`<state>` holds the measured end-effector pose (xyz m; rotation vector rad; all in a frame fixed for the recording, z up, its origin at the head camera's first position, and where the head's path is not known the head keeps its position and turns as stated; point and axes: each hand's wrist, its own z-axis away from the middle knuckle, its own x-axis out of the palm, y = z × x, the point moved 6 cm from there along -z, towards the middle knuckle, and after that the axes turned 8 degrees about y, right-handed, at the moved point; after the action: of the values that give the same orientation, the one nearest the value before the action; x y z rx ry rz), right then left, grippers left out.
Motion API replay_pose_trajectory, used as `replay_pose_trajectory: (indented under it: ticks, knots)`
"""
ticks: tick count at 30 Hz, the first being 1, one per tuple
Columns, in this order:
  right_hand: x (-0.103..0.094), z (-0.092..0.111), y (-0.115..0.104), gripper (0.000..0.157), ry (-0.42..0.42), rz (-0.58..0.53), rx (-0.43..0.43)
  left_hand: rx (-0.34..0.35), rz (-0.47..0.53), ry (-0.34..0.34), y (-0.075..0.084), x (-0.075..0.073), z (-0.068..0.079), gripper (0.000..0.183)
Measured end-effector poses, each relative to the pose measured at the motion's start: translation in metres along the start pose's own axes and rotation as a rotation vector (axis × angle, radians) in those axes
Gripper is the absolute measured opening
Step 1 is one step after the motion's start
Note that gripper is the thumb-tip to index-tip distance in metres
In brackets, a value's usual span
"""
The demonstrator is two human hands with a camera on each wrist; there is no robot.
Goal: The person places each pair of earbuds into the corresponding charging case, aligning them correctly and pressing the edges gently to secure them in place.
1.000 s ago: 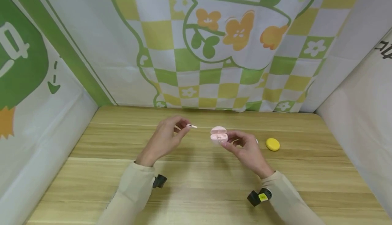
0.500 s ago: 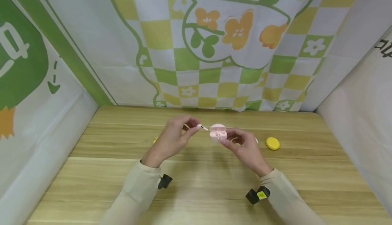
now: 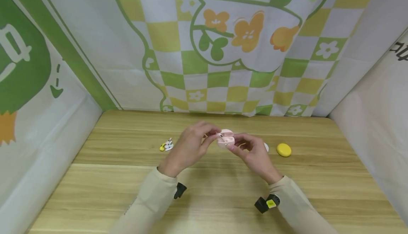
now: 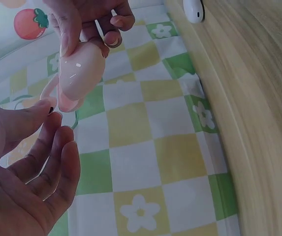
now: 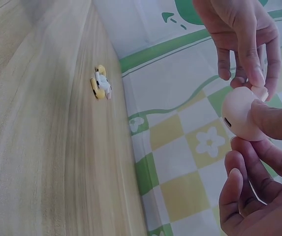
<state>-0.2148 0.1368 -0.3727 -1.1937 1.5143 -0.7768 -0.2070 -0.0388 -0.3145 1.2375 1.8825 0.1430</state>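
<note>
The left hand (image 3: 191, 143) has its grip pinched on the earbud (image 3: 221, 135) at the open pink case (image 3: 225, 143), which the right hand (image 3: 254, 156) holds above the desk (image 3: 223, 198), so a wrong angle could make the earbud catch and slip down.

Soft light pales the desk (image 3: 220, 205) toward its near edge, shadows faint between the sleeves (image 3: 156, 191). The left wrist view is dim, yet I catch glints on the pink earbud case (image 4: 83, 71).

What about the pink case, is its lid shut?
No, the head view shows the pink case with its lid raised and an earbud at its opening.
</note>
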Motion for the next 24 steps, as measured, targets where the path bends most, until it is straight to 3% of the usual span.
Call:
replay_pose_trajectory:
  ticks: [15,20,24]
  knots:
    - [0.001,0.0,-0.001,0.024,-0.001,0.001,0.004,0.022,-0.081,-0.015,0.005,0.0,0.0,0.012]
    - [0.001,0.002,-0.018,0.022,-0.01,0.009,0.001,0.048,-0.076,-0.038,0.007,0.003,0.0,0.013]
    - [0.001,0.005,-0.033,0.021,-0.009,0.012,-0.011,0.028,-0.07,-0.064,0.007,0.004,0.002,0.016]
